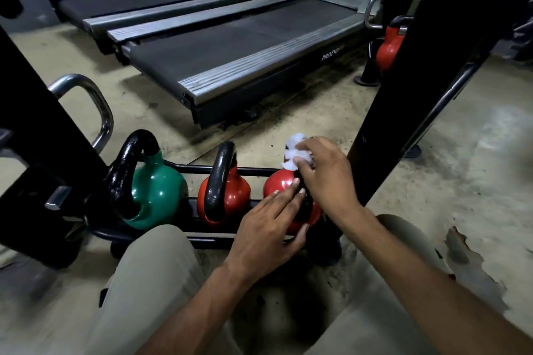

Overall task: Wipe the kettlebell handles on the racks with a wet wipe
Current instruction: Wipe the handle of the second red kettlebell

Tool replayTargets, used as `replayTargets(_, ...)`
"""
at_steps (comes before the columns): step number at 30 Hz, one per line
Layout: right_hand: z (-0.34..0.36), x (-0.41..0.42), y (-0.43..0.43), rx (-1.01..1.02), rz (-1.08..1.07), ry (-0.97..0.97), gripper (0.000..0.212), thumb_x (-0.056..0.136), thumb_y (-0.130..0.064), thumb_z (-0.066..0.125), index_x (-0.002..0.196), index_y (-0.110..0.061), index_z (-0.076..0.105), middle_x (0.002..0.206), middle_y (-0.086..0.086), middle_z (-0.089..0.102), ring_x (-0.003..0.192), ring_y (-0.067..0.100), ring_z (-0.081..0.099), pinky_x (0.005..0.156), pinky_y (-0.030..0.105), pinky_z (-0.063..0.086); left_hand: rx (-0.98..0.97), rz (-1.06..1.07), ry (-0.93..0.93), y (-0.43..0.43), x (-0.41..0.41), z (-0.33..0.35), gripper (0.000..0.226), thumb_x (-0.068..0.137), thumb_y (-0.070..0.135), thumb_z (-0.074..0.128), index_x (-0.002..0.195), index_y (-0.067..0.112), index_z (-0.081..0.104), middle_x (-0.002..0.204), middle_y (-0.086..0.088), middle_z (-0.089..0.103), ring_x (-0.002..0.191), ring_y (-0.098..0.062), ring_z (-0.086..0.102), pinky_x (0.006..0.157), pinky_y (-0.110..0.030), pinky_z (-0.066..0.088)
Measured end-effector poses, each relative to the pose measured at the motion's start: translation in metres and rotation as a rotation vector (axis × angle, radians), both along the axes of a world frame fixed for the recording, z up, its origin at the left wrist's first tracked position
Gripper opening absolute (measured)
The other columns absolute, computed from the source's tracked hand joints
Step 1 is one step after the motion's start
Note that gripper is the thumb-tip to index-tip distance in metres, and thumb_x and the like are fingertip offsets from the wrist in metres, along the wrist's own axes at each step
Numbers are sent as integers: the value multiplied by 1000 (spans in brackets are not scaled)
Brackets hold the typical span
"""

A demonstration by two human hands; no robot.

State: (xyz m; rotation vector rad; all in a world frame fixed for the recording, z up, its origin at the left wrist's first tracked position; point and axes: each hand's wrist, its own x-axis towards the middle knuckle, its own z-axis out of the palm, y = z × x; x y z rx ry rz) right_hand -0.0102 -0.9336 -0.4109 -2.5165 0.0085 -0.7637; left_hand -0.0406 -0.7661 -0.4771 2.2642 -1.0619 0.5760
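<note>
Three kettlebells stand in a row on the low black rack (202, 168): a green kettlebell (157, 196) at the left, a red kettlebell (230, 199) in the middle and a second red kettlebell (278, 186) at the right. The first two show black handles. My right hand (326, 173) grips the white wet wipe (295, 150), wrapped over the top of the right kettlebell's handle, which it hides. My left hand (268, 228) rests with straight fingers against that kettlebell's body.
Black rack uprights (427, 66) rise at the right and left of the row. Two treadmills (245, 49) lie on the floor beyond. Another red kettlebell (389, 46) sits on a stand at the far right. My knees in beige trousers (144, 282) are close below the rack.
</note>
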Motion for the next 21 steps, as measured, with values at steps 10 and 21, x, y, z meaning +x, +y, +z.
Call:
replayTargets(10, -12, 12, 5, 782, -239, 204, 19, 94, -21, 58, 79, -16, 69, 73, -5, 70, 68, 17, 65, 67, 32, 51, 6, -7, 43, 1, -1, 1, 61, 97, 38, 65, 150, 11, 51, 162, -1, 39, 142, -12, 48, 118, -33, 40)
replayTargets(21, 6, 29, 4, 1896, -126, 551, 32, 102, -7, 33, 85, 2, 59, 71, 17, 59, 60, 30, 68, 45, 38, 59, -11, -5, 61, 0, -2, -1, 61, 97, 38, 65, 151, 13, 49, 164, 2, 37, 142, -10, 48, 116, -33, 42)
